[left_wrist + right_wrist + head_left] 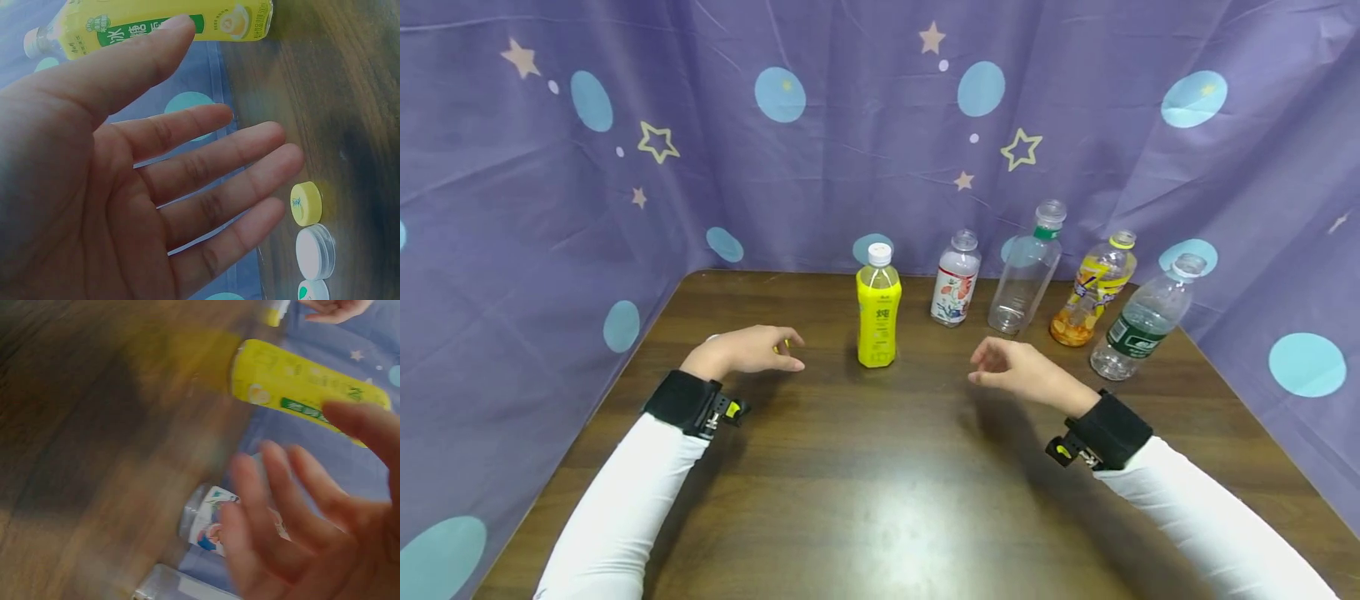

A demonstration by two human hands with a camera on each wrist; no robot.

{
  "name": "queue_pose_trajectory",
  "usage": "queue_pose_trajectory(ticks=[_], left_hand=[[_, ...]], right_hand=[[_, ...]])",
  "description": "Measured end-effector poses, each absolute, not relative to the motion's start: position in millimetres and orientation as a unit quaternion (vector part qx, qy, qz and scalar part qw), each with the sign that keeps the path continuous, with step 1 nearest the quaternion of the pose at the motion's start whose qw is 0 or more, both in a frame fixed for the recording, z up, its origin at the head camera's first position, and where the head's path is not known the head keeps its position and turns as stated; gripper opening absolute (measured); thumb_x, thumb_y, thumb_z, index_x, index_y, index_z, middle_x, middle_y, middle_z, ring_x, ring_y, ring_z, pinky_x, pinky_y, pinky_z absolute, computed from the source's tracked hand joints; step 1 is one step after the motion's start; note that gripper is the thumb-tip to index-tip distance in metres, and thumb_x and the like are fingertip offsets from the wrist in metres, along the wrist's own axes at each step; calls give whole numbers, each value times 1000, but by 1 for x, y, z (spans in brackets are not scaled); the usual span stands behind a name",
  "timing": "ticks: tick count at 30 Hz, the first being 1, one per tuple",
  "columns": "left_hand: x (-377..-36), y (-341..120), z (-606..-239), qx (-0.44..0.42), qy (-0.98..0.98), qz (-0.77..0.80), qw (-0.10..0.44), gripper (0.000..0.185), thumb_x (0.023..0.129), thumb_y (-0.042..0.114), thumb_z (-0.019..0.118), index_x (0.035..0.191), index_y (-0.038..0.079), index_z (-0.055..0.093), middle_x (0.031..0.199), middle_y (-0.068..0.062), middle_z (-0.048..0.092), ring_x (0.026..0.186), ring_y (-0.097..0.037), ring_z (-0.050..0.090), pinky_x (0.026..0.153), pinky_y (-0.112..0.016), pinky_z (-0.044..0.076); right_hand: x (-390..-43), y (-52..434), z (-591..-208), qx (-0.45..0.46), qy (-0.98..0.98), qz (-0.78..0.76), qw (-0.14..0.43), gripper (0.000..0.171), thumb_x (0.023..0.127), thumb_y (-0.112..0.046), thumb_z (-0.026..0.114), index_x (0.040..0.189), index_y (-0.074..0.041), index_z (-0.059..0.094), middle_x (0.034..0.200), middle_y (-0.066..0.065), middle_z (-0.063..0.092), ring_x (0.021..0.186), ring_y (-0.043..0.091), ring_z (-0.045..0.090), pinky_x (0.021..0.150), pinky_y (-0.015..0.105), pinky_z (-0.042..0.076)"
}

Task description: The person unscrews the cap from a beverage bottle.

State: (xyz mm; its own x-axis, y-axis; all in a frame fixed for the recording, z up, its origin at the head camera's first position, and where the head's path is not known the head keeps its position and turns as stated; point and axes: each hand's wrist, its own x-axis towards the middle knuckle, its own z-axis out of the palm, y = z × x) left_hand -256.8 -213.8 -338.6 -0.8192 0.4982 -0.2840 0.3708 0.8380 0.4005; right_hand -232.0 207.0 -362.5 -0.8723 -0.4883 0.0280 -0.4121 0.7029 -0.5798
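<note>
A capped bottle (878, 321) with a yellow label and white cap stands upright between my hands, touched by neither. My left hand (748, 350) hovers left of it, fingers loosely extended and holding nothing. Beyond its fingertips in the left wrist view, a yellow cap (306, 204), a white cap (315, 252) and a white cap with a green mark (313, 290) lie in a row; the left hand mostly hides them from the head camera. To the bottle's right, my right hand (1026, 371) is held above the table with loosely bent fingers and nothing in it.
Uncapped bottles stand at the back right: a small one with a red-flowered label (956, 287), a tall clear one (1024, 279), a yellow-labelled one with orange contents (1090, 292) and a green-labelled one (1138, 329). A purple curtain (865, 167) hangs behind the brown table (850, 467).
</note>
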Motion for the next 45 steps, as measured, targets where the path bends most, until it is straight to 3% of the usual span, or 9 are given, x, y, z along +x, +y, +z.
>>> queue_pose_trajectory(ticks=[3, 6, 9, 13, 17, 24, 29, 45], left_hand=[[-256, -215, -339, 229, 939, 169, 194, 57, 93, 39, 61, 136, 3, 50, 110, -8, 64, 99, -21, 60, 88, -41, 48], [-256, -216, -339, 228, 938, 170, 197, 57, 94, 39, 61, 136, 3, 50, 109, -8, 64, 98, -21, 60, 87, -41, 48], [-254, -216, -339, 225, 938, 173, 200, 57, 94, 39, 61, 136, 3, 49, 110, -9, 63, 98, -21, 60, 87, -41, 48], [-252, -214, -342, 223, 936, 181, 201, 57, 94, 38, 61, 136, 2, 50, 111, -10, 63, 101, -22, 60, 89, -42, 48], [-250, -209, -343, 227, 936, 179, 199, 57, 93, 39, 62, 135, 3, 51, 111, -9, 65, 103, -22, 61, 91, -42, 48], [-246, -209, -345, 221, 939, 174, 197, 56, 93, 41, 61, 135, 6, 51, 109, -5, 67, 101, -21, 63, 90, -42, 49], [-244, -215, -341, 218, 937, 184, 201, 55, 94, 38, 61, 136, 5, 50, 113, -9, 66, 103, -23, 63, 91, -43, 49], [-245, -226, -329, 210, 946, 158, 189, 53, 93, 39, 61, 135, 7, 51, 115, -11, 65, 106, -24, 62, 93, -44, 48]], right_hand=[[-240, 203, -370, -269, 917, -268, 125, 29, 87, -27, 70, 101, -3, 61, 88, 3, 66, 79, 13, 59, 68, 29, 49], [-250, 188, -364, -280, 914, -264, 131, 34, 86, -28, 71, 106, -2, 60, 94, 8, 68, 84, 17, 62, 74, 34, 52], [-261, 162, -347, -266, 910, -311, 70, 55, 83, -32, 75, 123, -2, 53, 113, 14, 65, 101, 28, 63, 87, 43, 52], [-279, 121, -325, -245, 873, -420, -36, 86, 76, -34, 83, 143, -8, 35, 139, 16, 48, 125, 35, 50, 101, 51, 44], [-296, 90, -320, -231, 837, -491, -72, 95, 73, -34, 84, 147, -14, 29, 150, 10, 38, 136, 31, 40, 109, 48, 37], [-316, 64, -344, -205, 820, -534, -36, 77, 75, -32, 83, 137, -11, 43, 132, 10, 55, 118, 24, 55, 103, 41, 43], [-322, 51, -350, -210, 800, -558, -63, 61, 76, -25, 82, 126, -7, 51, 121, 10, 61, 109, 23, 60, 96, 40, 48], [-325, 37, -350, -212, 797, -559, -84, 62, 75, -23, 81, 127, -8, 49, 119, 10, 61, 107, 23, 61, 93, 38, 50]])
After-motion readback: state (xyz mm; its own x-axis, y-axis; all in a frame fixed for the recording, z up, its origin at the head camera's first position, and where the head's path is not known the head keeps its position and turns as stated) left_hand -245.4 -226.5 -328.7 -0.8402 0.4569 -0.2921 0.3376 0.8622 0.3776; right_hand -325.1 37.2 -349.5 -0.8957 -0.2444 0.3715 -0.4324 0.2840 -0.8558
